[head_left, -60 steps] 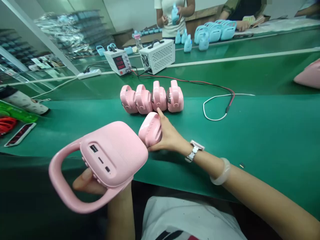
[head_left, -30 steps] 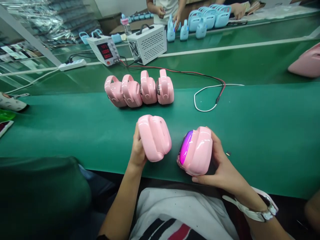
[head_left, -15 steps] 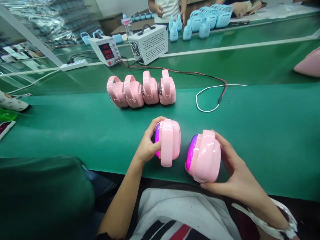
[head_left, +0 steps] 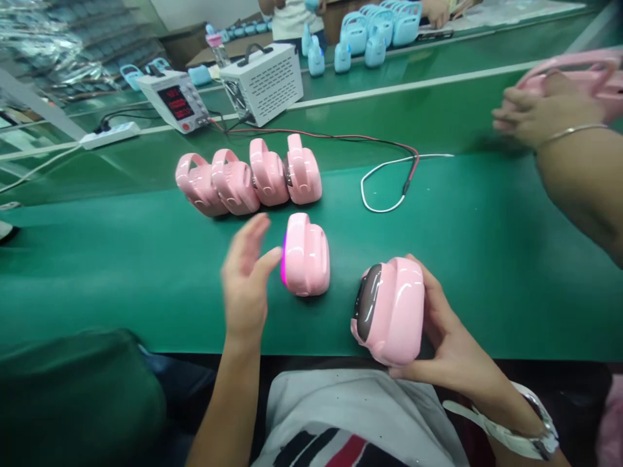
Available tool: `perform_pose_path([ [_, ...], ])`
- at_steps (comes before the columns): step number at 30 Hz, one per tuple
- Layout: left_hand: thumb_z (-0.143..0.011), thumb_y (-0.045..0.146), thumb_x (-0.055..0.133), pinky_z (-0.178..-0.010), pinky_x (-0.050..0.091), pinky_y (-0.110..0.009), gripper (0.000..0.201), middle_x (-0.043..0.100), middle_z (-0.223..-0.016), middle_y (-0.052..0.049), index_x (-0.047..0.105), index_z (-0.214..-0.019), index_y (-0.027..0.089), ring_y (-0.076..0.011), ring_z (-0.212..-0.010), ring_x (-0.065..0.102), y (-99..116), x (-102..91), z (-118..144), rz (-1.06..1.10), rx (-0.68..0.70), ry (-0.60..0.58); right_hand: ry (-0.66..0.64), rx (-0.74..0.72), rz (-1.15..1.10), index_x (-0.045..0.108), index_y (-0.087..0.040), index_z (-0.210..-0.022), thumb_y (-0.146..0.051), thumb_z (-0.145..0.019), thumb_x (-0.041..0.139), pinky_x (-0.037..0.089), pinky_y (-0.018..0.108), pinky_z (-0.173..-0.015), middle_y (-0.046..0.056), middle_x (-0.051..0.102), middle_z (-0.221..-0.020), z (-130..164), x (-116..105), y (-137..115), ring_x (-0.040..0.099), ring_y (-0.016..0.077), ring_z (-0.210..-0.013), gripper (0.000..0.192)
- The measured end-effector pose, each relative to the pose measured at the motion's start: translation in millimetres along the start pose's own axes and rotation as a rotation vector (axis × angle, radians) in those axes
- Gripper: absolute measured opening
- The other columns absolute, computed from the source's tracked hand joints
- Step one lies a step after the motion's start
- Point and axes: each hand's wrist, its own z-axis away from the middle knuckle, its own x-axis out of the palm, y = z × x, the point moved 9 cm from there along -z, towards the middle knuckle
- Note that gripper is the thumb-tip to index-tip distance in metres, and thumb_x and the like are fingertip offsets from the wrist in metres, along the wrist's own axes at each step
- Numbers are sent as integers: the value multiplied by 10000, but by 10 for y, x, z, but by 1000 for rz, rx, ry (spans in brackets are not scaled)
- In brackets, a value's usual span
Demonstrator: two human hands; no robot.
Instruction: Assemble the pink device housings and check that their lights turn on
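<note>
While your right hand (head_left: 440,337) grips a dark-faced pink speaker (head_left: 392,308), your left hand (head_left: 246,285) hovers open just left of a lit speaker (head_left: 306,254) on the table (head_left: 487,259).

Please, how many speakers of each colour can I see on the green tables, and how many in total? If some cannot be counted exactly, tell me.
Pink speakers: 7. Four in a row, one standing by the left hand at, one in the right hand at, one under a co-worker's hand at.
Blue speakers on the far table: at least 6; too crowded to count exactly.
Total: at least 13.
</note>
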Motion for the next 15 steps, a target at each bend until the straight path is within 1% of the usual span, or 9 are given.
perform_pose_path([
  [1,-707,127,665,-1167,414,-368,414,741,-1194,35,734,-1096,251,-224,-1269,613,272,-119,186,61,207,174,-37,7,-62,182,-444,-1605,-426,-557,967,259,568,-1229,37,241,-1698,-5,9,-1,282,360,-1537,1310],
  [2,-763,126,582,-1140,447,-375,384,768,-1122,33,740,-1087,258,-215,-1195,662,444,-140,372,96,324,244,-72,10,-138,217,-438,-1602,-461,-579,954,263,544,-1234,23,241,-1700,-13,17,-10,269,344,-1545,1262],
  [3,-833,120,532,-1064,514,-351,382,775,-1093,67,736,-1089,316,-179,-1113,695,507,-42,486,127,333,183,-94,9,-220,285,-424,-1588,-486,-629,925,275,518,-1237,14,268,-1692,-24,17,-25,279,326,-1544,1155],
  [4,-860,119,527,-1027,541,-334,379,776,-1105,81,741,-1082,337,-170,-1083,708,452,156,536,139,231,23,-91,6,-297,377,-409,-1556,-494,-698,881,291,494,-1237,9,317,-1674,-41,1,-42,308,306,-1535,1000],
  [6,-870,139,602,-1078,500,-302,396,742,-1234,70,720,-1186,345,-174,-1234,648,217,523,609,105,6,-240,-30,10,-414,553,-389,-1444,-438,-832,783,321,466,-1235,1,445,-1608,-83,-56,-50,388,268,-1501,656],
  [7,-869,171,636,-1136,449,-313,434,699,-1325,55,682,-1264,344,-190,-1330,583,30,703,642,81,-144,-374,6,16,-459,612,-386,-1386,-391,-866,753,333,461,-1233,-3,506,-1566,-102,-78,-44,427,254,-1479,539],
  [9,-860,245,684,-1216,352,-371,542,586,-1477,15,589,-1388,327,-244,-1442,463,-304,965,706,11,-387,-582,52,26,-532,675,-386,-1302,-312,-871,752,352,457,-1228,-13,584,-1498,-129,-91,-34,477,238,-1445,444],
  [12,-833,288,693,-1201,361,-424,576,541,-1504,-22,559,-1393,289,-304,-1398,484,-537,1141,743,-46,-548,-726,53,40,-604,707,-365,-1254,-265,-810,806,387,459,-1210,-2,630,-1448,-150,-64,-27,513,247,-1415,466],
  [15,-815,265,666,-1071,471,-373,525,618,-1366,-28,588,-1333,281,-286,-1266,568,-556,1172,757,-21,-564,-723,51,65,-618,714,-326,-1244,-285,-751,849,417,480,-1187,28,649,-1425,-164,-58,-16,549,273,-1379,513],
])
